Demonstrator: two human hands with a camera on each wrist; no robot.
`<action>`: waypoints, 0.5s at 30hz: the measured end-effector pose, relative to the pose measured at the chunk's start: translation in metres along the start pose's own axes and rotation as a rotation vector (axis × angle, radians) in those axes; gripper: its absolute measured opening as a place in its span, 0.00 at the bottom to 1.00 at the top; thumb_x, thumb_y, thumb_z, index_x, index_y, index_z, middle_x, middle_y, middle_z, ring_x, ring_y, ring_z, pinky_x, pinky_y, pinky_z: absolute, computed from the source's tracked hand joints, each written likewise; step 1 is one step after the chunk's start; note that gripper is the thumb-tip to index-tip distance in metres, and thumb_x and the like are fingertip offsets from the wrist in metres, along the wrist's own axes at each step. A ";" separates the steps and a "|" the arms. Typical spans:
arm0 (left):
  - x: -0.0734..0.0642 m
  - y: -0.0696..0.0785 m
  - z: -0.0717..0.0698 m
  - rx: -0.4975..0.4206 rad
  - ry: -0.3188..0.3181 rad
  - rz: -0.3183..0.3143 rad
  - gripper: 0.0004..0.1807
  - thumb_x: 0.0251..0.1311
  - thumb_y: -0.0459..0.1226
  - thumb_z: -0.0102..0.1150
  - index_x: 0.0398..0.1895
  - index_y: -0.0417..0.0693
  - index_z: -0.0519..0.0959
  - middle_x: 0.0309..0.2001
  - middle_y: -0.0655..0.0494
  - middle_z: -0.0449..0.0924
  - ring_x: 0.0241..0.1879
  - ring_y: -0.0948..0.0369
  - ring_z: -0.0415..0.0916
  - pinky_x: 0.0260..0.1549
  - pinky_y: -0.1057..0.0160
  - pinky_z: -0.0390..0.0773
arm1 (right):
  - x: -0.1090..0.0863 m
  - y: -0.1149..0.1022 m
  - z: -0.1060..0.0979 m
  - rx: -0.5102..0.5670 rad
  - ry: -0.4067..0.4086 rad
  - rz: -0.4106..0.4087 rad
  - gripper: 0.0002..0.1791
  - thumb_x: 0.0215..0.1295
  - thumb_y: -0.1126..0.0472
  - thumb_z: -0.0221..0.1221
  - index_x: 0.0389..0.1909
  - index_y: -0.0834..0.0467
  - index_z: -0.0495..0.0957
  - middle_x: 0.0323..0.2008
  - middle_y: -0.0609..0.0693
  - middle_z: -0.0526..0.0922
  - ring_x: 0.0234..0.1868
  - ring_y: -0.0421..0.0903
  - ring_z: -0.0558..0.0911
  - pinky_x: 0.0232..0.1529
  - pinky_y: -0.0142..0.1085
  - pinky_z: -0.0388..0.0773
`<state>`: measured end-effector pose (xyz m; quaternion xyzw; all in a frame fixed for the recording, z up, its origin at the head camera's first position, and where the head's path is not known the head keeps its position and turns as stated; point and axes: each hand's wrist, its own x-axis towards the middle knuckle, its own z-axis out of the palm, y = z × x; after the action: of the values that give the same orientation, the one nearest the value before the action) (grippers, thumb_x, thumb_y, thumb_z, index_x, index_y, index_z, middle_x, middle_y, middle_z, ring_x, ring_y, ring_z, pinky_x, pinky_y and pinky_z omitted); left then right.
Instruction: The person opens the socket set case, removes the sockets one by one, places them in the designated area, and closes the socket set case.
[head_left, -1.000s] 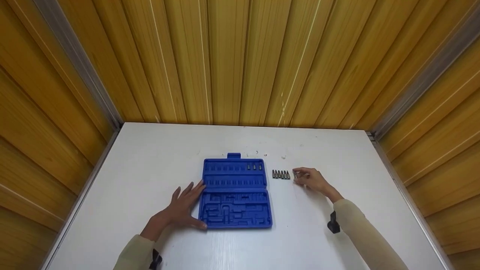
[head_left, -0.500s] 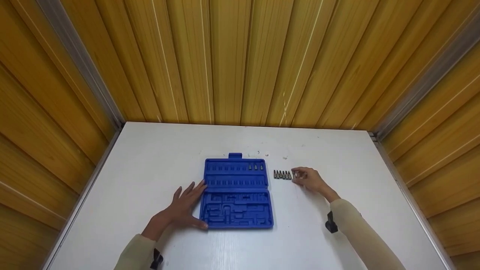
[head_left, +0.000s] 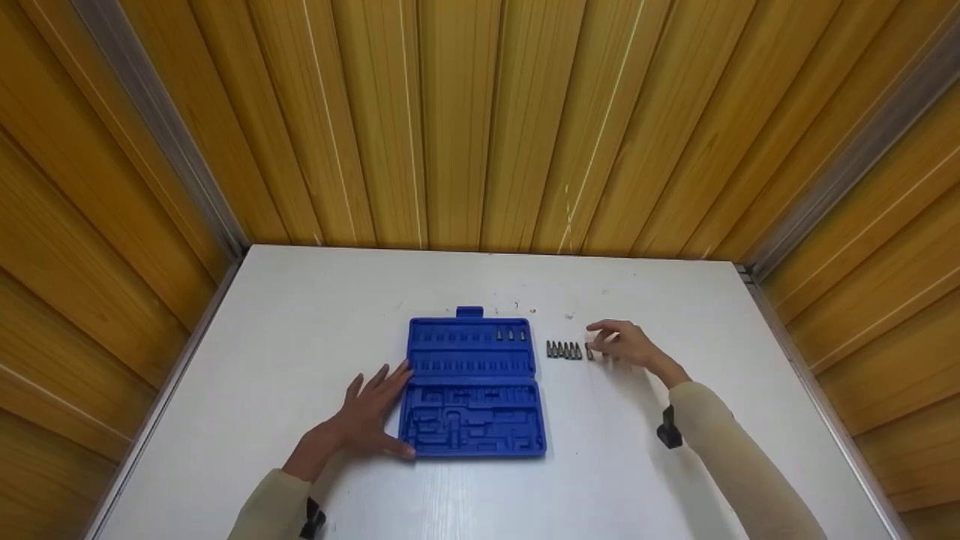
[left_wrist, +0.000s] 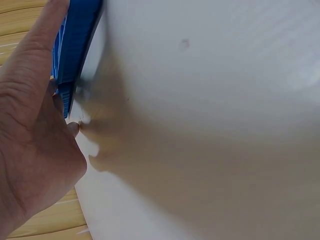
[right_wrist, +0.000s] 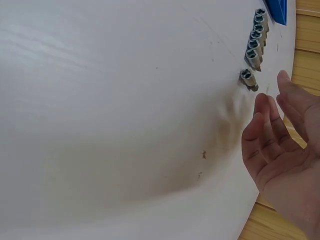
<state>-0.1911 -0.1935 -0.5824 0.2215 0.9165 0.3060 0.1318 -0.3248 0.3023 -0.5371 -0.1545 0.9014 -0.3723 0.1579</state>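
An open blue plastic tool case (head_left: 480, 366) lies on the white table. Along its left edge my left hand (head_left: 365, 421) rests with fingers spread, the thumb at the near corner; the left wrist view shows the case wall (left_wrist: 82, 40) beside the thumb. Three small metal sockets (head_left: 511, 335) stand in the lid's upper right slots. Right of the case, several more sockets (head_left: 564, 350) form a tight row. One single socket (head_left: 589, 352) stands slightly apart at the row's right end. My right hand (head_left: 632, 348) hovers beside it, fingers loosely bent and holding nothing; the right wrist view shows a gap between fingertips and socket (right_wrist: 247, 76).
A yellow corrugated wall (head_left: 450, 150) rises behind the table (head_left: 330, 292), with similar panels on both sides. Small marks or bits (head_left: 569, 316) dot the tabletop beyond the case.
My right hand has shifted the single socket slightly towards the row, let go of it and lifted away up and to the right. The left hand and the case have stayed put.
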 end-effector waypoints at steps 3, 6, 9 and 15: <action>-0.001 -0.001 0.000 -0.001 0.005 0.004 0.74 0.38 0.64 0.79 0.83 0.47 0.47 0.84 0.49 0.41 0.82 0.37 0.35 0.73 0.27 0.31 | 0.007 -0.009 0.002 0.018 -0.024 -0.026 0.22 0.73 0.66 0.59 0.63 0.73 0.74 0.45 0.69 0.84 0.43 0.62 0.86 0.40 0.42 0.83; -0.002 -0.002 0.000 0.000 0.005 0.005 0.74 0.38 0.65 0.79 0.83 0.47 0.47 0.84 0.49 0.41 0.82 0.37 0.35 0.73 0.27 0.31 | 0.016 -0.018 0.009 0.018 -0.049 -0.068 0.22 0.72 0.66 0.60 0.62 0.73 0.74 0.46 0.70 0.84 0.41 0.60 0.86 0.38 0.38 0.82; -0.002 -0.002 0.001 0.000 0.003 0.000 0.74 0.37 0.66 0.79 0.84 0.48 0.46 0.84 0.49 0.41 0.82 0.37 0.35 0.73 0.28 0.31 | 0.026 -0.029 0.019 0.033 -0.073 -0.114 0.24 0.71 0.66 0.62 0.63 0.74 0.73 0.45 0.70 0.84 0.39 0.55 0.86 0.36 0.30 0.79; 0.001 -0.003 0.001 0.009 -0.001 -0.008 0.74 0.37 0.66 0.78 0.84 0.50 0.46 0.85 0.52 0.41 0.83 0.39 0.34 0.75 0.30 0.29 | 0.042 -0.061 0.033 0.054 -0.114 -0.167 0.28 0.70 0.65 0.63 0.67 0.73 0.69 0.46 0.71 0.84 0.38 0.58 0.86 0.40 0.30 0.81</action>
<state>-0.1921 -0.1948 -0.5852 0.2185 0.9186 0.3012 0.1328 -0.3398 0.2238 -0.5231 -0.2457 0.8647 -0.3989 0.1813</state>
